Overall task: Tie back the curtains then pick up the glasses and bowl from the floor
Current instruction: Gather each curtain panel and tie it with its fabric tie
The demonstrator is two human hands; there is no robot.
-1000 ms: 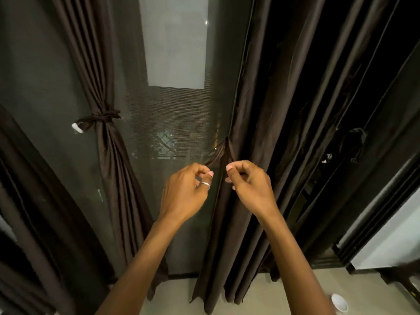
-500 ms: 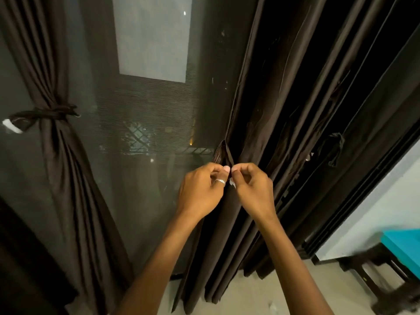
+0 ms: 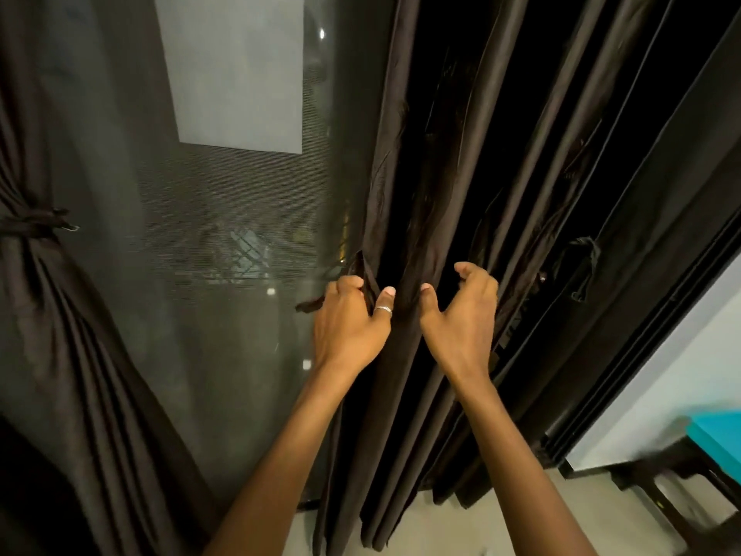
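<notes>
The dark brown right curtain (image 3: 501,174) hangs loose in folds in front of me. My left hand (image 3: 349,323) grips a thin dark tie strap (image 3: 310,305) at the curtain's left edge, and the strap's end sticks out to the left of my fingers. My right hand (image 3: 461,315) is just beside it, thumb against a fold and fingers curled round the neighbouring folds. At the far left, the left curtain (image 3: 60,335) is gathered by a knotted tie (image 3: 36,225). No glasses or bowl are in view.
A mesh-covered window (image 3: 224,234) fills the gap between the curtains. Another dark strap (image 3: 585,258) dangles from the right curtain's far folds. A teal-topped stool with dark legs (image 3: 717,439) stands at the lower right on the pale floor (image 3: 501,531), beside a white wall.
My hands, pinched together on the strap before, have parted. The right hand moved right and curled round the curtain folds while the left keeps the strap. The view shifted slightly right.
</notes>
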